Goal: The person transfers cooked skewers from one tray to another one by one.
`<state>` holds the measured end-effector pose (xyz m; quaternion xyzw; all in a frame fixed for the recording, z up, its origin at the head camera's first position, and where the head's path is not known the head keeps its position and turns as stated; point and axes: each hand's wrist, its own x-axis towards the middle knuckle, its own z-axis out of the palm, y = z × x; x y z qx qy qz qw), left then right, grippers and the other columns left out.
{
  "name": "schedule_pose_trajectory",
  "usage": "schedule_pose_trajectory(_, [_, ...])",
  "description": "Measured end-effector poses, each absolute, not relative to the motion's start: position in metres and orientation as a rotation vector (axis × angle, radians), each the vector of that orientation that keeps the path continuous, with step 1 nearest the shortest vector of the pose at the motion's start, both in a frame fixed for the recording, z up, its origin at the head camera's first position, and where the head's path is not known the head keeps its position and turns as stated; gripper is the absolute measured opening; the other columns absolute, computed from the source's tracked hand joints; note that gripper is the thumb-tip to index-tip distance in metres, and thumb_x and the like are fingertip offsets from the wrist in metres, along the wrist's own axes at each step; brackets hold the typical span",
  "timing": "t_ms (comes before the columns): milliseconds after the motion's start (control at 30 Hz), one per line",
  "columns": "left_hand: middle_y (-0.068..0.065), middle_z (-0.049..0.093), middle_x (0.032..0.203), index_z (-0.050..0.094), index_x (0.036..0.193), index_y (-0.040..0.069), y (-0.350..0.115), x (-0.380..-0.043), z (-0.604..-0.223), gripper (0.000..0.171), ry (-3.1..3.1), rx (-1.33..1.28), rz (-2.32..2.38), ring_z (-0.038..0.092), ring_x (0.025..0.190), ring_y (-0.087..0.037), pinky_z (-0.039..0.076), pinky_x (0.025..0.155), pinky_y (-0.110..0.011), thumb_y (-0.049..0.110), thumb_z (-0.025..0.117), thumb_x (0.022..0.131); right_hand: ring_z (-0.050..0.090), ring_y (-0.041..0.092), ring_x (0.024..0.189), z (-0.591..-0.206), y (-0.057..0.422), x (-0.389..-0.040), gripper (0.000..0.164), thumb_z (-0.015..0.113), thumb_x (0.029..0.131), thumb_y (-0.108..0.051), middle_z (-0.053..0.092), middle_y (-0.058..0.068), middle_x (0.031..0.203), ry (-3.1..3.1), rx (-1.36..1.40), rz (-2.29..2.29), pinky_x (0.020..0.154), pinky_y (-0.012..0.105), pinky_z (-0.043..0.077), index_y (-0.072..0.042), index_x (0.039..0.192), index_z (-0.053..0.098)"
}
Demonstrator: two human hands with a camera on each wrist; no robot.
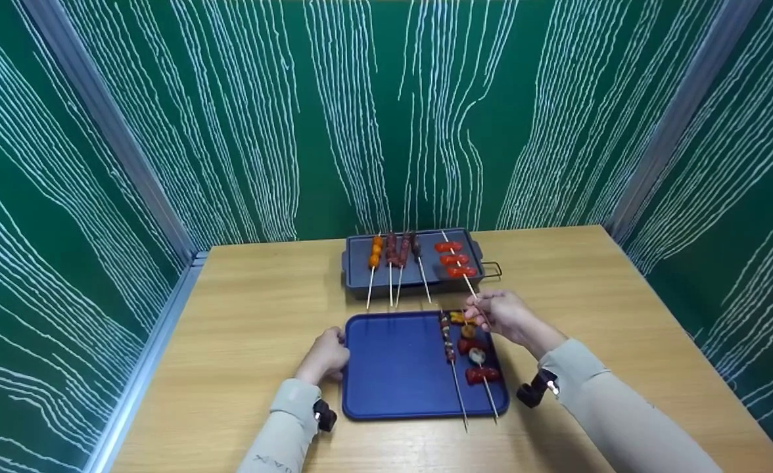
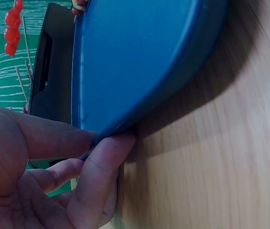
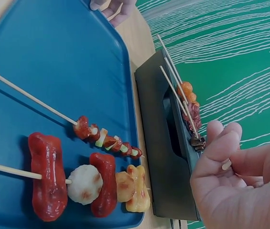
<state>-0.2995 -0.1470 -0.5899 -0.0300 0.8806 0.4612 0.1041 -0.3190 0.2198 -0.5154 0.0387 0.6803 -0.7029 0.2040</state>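
My right hand [image 1: 501, 315] pinches the stick end of a skewer of red sausages [image 1: 454, 259]. Its sausages are over the right part of the grill [image 1: 426, 282]; in the left wrist view the red skewer [image 2: 12, 28] appears raised above the grill. My left hand [image 1: 326, 355] grips the left rim of the blue tray [image 1: 393, 368] between thumb and fingers. On the tray's right side lie a thin skewer of small meat and vegetable pieces [image 1: 447, 338] and a mixed skewer [image 1: 482, 376] with red sausages, a white round piece and yellow pieces.
Across the left and middle of the grill lie a skewer of orange balls [image 1: 374, 253] and several dark meat skewers [image 1: 403, 249], sticks toward me. A wire handle [image 1: 491, 269] juts from the grill's right side. Green walls with white lines enclose the wooden table [image 1: 255, 302].
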Motion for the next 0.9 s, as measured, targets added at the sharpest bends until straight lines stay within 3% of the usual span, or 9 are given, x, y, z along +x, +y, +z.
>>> schedule_pose_trajectory(233, [-0.015, 0.059, 0.098, 0.061, 0.107, -0.002, -0.147, -0.299, -0.588, 0.031, 2.593, -0.096, 1.345, 0.065, 0.079, -0.030, 0.061, 0.045, -0.037, -0.009, 0.044, 0.082, 0.059, 0.006, 0.064, -0.517, 0.222, -0.316, 0.021, 0.039, 0.114, -0.002, 0.072, 0.000, 0.079, 1.903, 0.113, -1.952, 0.056, 0.016, 0.051, 0.006, 0.120, 0.058])
schedule_pose_trajectory(500, [-0.017, 0.061, 0.103, 0.060, 0.110, -0.002, -0.147, -0.300, -0.587, 0.030, 2.592, -0.112, 1.318, 0.066, 0.075, -0.030, 0.059, 0.042, -0.034, -0.009, 0.045, 0.085, 0.060, 0.007, 0.064, -0.519, 0.223, -0.313, 0.019, 0.040, 0.113, -0.001, 0.072, 0.000, 0.078, 1.902, 0.085, -1.928, 0.057, 0.017, 0.052, 0.001, 0.113, 0.059])
schedule_pose_trajectory(733, [-0.017, 0.062, 0.100, 0.060, 0.111, 0.001, -0.148, -0.300, -0.588, 0.029, 2.591, -0.115, 1.290, 0.065, 0.060, -0.025, 0.059, 0.042, -0.031, -0.007, 0.045, 0.088, 0.061, 0.008, 0.066, -0.521, 0.223, -0.309, 0.015, 0.041, 0.112, 0.000, 0.071, 0.002, 0.080, 1.910, 0.084, -1.908, 0.057, 0.017, 0.051, 0.000, 0.112, 0.057])
schedule_pose_trajectory(900, [-0.017, 0.063, 0.102, 0.061, 0.110, 0.000, -0.148, -0.299, -0.587, 0.029, 2.598, -0.099, 1.299, 0.065, 0.065, -0.026, 0.060, 0.043, -0.032, -0.007, 0.046, 0.086, 0.062, 0.009, 0.068, -0.523, 0.222, -0.307, 0.014, 0.041, 0.111, 0.002, 0.071, 0.003, 0.081, 1.893, 0.080, -1.910, 0.058, 0.018, 0.052, 0.001, 0.116, 0.054])
